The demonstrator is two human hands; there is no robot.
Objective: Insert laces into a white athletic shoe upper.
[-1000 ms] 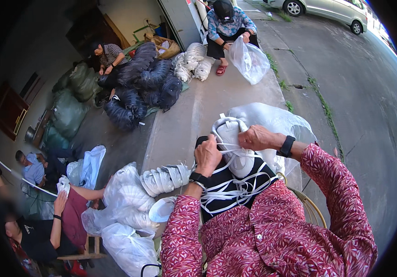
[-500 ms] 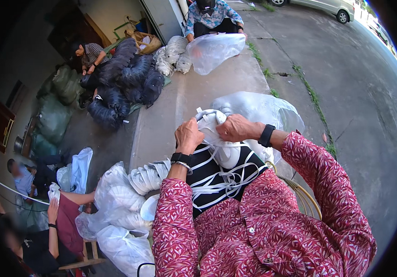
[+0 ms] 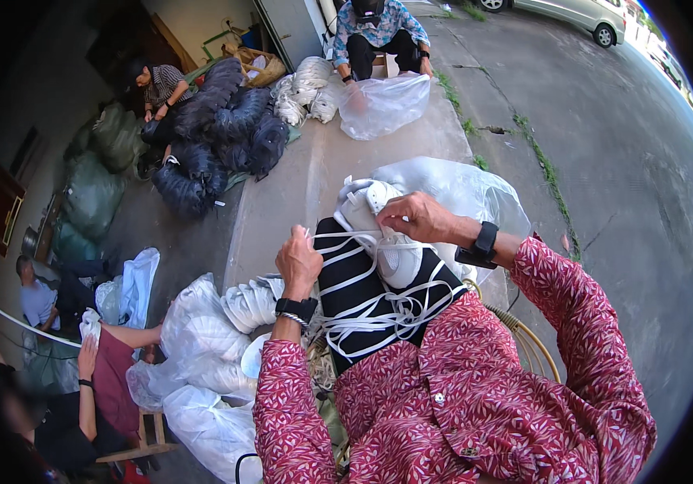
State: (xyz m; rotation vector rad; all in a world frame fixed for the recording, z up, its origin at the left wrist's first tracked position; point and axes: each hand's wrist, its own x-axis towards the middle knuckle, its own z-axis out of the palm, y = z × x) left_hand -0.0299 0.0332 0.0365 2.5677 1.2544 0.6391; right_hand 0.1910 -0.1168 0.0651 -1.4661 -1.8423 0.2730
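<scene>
A white sneaker [image 3: 399, 264] lies over my lap with its toe toward me, on a black cloth [image 3: 338, 284]. My left hand [image 3: 299, 263] is closed on the end of a white shoelace [image 3: 338, 235], which stretches from the fingers across to the sneaker. Bent over the lacing, my right hand [image 3: 423, 219] pinches the sneaker near its eyelets; whether a lace is also in its fingertips is hard to make out. Several loose white laces [image 3: 378, 323] lie tangled on the black cloth.
Behind the sneaker rests a clear plastic bag [image 3: 475, 189] of white items. More white bundles [image 3: 253, 305] and filled bags [image 3: 213, 431] stand at my left. Dark bundles [image 3: 241, 117] are piled farther off. A person [image 3: 382, 36] crouches ahead with a plastic bag; other people sit leftward.
My left hand has moved from the sneaker to the left and nearer me, drawing a lace out. My right hand stays at the sneaker. The crouching person's bag has been lowered.
</scene>
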